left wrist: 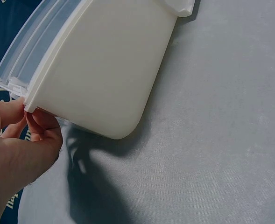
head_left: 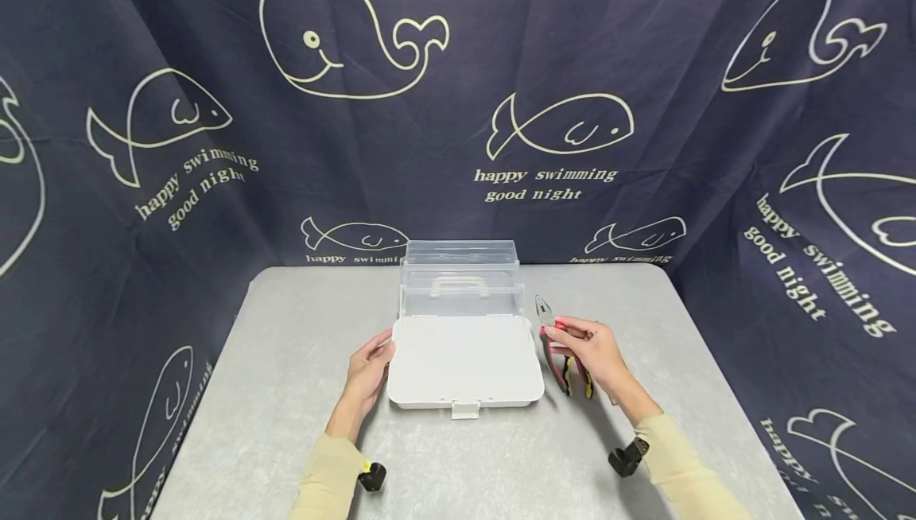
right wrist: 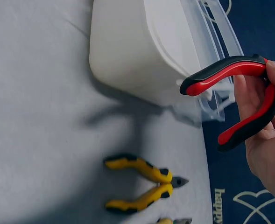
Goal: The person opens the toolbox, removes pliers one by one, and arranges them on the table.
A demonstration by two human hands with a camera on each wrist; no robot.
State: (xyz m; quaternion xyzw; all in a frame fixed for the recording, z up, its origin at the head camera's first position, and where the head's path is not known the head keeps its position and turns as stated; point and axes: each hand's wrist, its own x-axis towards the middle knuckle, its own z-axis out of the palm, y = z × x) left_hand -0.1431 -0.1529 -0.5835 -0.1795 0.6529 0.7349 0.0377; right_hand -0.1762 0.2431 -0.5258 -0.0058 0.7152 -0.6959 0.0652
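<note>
A white plastic storage box [head_left: 465, 361] sits mid-table, its clear lid [head_left: 461, 277] standing raised at the back. At the box's left side my left hand [head_left: 368, 370] pinches the rear edge, thumb and fingers meeting near the lid hinge in the left wrist view. Red-and-black pliers [right wrist: 228, 70] are gripped in my right hand [head_left: 594, 353], lifted beside the box's right side with the metal jaws pointing away from me. Beneath them, yellow-and-black pliers [right wrist: 146, 179] lie on the table. My right fingers partly hide the held pliers' pivot.
A second yellow-handled tool [right wrist: 167, 220] is cut off at the right wrist view's lower edge. The box's white latch [head_left: 465, 410] hangs at its front. Grey cloth covers the table [head_left: 300, 329], and a dark blue printed curtain [head_left: 458, 146] surrounds it on the back and sides.
</note>
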